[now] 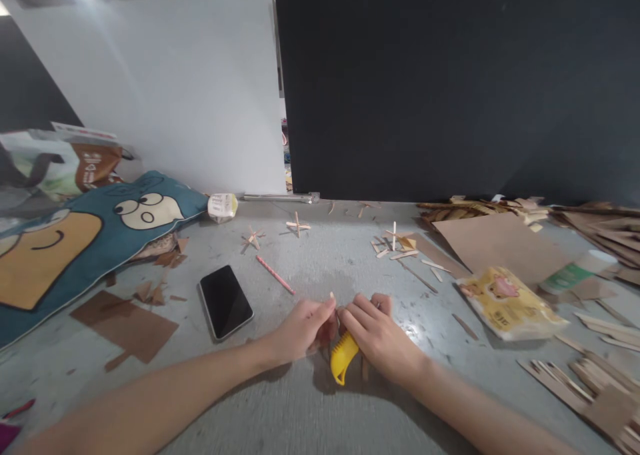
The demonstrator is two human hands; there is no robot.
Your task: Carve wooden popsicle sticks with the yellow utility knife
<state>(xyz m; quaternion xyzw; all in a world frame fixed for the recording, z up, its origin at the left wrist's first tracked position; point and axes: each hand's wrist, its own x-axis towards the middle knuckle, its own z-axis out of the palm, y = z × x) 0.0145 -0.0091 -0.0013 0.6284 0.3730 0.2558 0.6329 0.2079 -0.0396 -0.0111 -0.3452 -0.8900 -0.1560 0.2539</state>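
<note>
Well off the worktop [280, 408]'s far edge, the right hand [375, 332]'s grip encloses a yellow handle [343, 358], probably for control; the left hand [306, 325]'s grip I cannot tell.

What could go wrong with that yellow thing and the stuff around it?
The right hand grips the yellow thing close to the left hand, so a slip might hurt that hand; I can't tell if there's a sharp edge. The left forearm lies near the phone and could bump it. The crossed sticks look thin, so a passing hand might knock them.
</note>
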